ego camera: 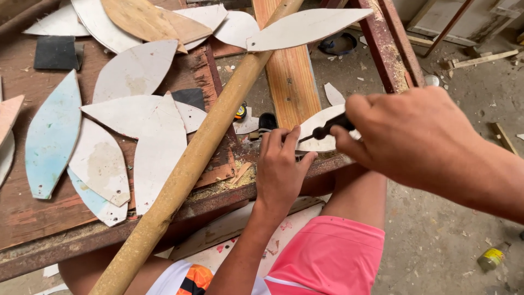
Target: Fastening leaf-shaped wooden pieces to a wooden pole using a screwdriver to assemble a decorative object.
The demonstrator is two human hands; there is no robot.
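My right hand (415, 136) grips the black handle of a small tool (330, 127) and holds it over a white leaf-shaped cutout (319, 143) that lies at the table's near edge. My left hand (281, 166) rests flat on the table edge with its fingers pressing that same cutout down. The tool's tip is hidden behind my left fingers. A long tan wooden pole (191, 164) lies diagonally across the table just left of my left hand.
Several white and pale blue leaf-shaped cutouts (131, 125) cover the brown worktable (33, 213). A wooden plank (289, 76) runs away from me. A rusty metal frame (390, 49) borders the right. A small yellow can (491, 257) lies on the dusty floor.
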